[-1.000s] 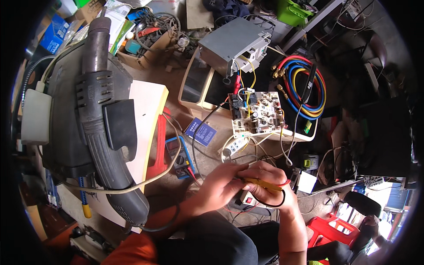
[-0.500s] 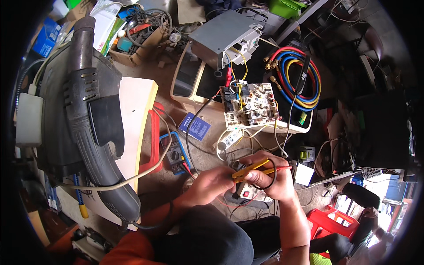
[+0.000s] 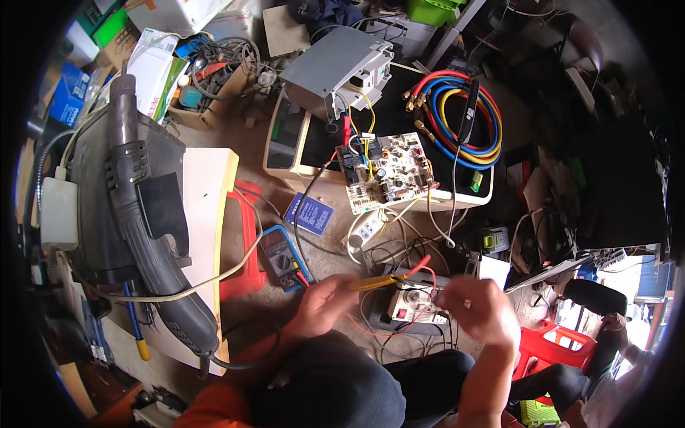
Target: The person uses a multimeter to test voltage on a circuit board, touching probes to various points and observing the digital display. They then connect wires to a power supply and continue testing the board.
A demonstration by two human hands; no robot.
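My left hand (image 3: 325, 307) is closed on a slim yellow two-armed hand tool (image 3: 372, 283) with a dark end that points right. Whether it is pliers or tweezers I cannot tell. Just beyond that end, a red test lead (image 3: 422, 263) curves down toward my other hand. My right hand (image 3: 479, 308) is raised, its fingertips pinched together and slightly blurred; what they grip is too small to make out. Under both hands, a white box with sockets and a red switch (image 3: 410, 305) sits among black cables.
Ahead, a circuit board (image 3: 389, 171) with wires rests on a black-topped cabinet, beside a grey metal housing (image 3: 332, 68) and coiled coloured hoses (image 3: 464, 125). A multimeter (image 3: 284, 258) and blue booklet (image 3: 309, 212) lie left of centre. A heat gun (image 3: 153, 221) fills the left.
My hands have drawn apart, the right one moving right and off the yellow tool. That tool now stays in my left hand alone. The view has shifted slightly.
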